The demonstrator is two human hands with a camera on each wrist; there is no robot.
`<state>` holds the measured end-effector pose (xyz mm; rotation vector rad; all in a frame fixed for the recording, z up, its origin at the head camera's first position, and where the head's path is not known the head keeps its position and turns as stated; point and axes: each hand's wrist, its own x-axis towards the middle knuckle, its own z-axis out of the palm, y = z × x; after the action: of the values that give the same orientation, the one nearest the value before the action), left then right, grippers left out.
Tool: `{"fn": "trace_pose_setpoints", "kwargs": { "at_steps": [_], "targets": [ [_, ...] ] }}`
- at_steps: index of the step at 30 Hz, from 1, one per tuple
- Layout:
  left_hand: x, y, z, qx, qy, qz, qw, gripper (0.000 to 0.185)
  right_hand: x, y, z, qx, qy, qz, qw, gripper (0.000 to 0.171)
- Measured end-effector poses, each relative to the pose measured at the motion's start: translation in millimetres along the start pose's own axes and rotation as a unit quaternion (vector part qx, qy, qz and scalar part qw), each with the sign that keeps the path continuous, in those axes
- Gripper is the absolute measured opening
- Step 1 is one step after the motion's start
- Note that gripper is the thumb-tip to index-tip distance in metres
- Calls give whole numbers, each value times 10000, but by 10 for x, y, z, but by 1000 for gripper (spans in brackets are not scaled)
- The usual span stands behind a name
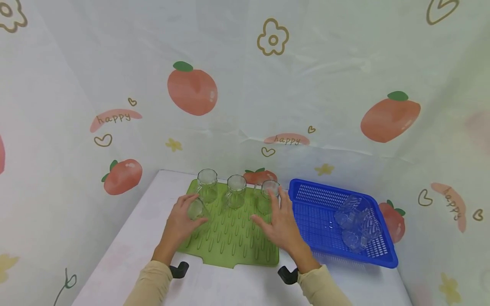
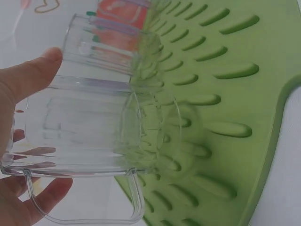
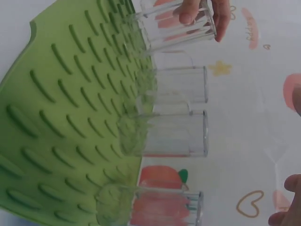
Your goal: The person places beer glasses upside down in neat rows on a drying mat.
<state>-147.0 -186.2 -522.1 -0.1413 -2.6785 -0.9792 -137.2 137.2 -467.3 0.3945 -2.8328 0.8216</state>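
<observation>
My left hand grips a clear glass mug near its rim, thumb on one side and fingers on the other. The mug leans slightly, its base close over the left part of a green ridged drying mat. Its handle shows in the left wrist view. Along the mat's back edge stand three more glass mugs: a left one, a middle one and a right one. Thumb and fingers spread, my right hand overlaps the right mug in the head view; the right wrist view shows its fingertips apart from that mug.
Right of the mat is a blue perforated plastic basket with several clear glass pieces in its right half. A white table lies under everything. Behind it hangs a white cloth printed with fruit and flowers.
</observation>
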Motion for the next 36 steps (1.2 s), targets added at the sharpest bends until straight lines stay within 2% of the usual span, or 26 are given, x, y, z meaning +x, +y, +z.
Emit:
{"fn": "trace_pose_setpoints", "kwargs": {
  "at_steps": [3,11,19,26,31,36],
  "targets": [
    [16,-8,28,115,-48,69,9999,85,3,32,-29,-247,-12,-18,9997,96],
    [45,-11,114,193,-231,-37,9995,85,13,120,-59,-866,-10,112,9962,97],
    [64,-11,163,445,-130,43,9989,85,10,201,-50,-866,-65,181,9961,95],
    [71,0,139,459,-255,-167,9985,88,-11,236,-67,-628,-67,240,9977,92],
    [79,-19,70,25,-355,-378,9987,83,-36,249,-83,-568,-201,398,9974,91],
    [65,-96,-22,-901,-389,-861,9914,71,-52,221,-144,-317,-352,517,9975,88]
  ]
}}
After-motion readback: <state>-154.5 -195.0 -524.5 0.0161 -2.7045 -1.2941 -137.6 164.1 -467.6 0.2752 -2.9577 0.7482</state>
